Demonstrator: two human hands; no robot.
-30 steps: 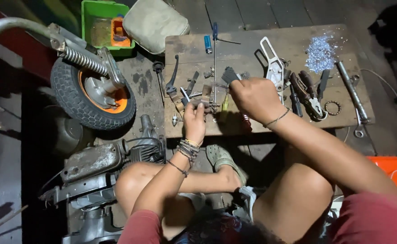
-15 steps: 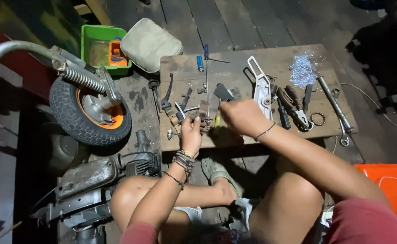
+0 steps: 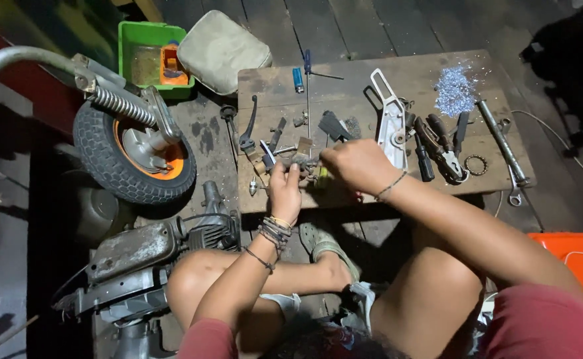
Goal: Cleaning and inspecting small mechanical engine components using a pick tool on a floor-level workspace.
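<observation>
Shifted a bit since a second ago: right hand point(image 3: 354, 166) slid left, now bunched right beside the left hand point(image 3: 285, 189). Both grips pinched narrow on a small metal part point(image 3: 304, 163) at the near edge of the wooden desk point(image 3: 344, 80). Looks like fiddly fitting work. Pliers point(image 3: 444, 149) and white bracket point(image 3: 391, 119) lying untouched nearby.

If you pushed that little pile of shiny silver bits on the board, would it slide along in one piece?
Probably not. The pile of shiny bits looks like loose metal shavings, so it would likely scatter and smear across the wooden board. The bits look thin and light, so they might blow about. They may be sharp, so fingers could get pricked.
</observation>
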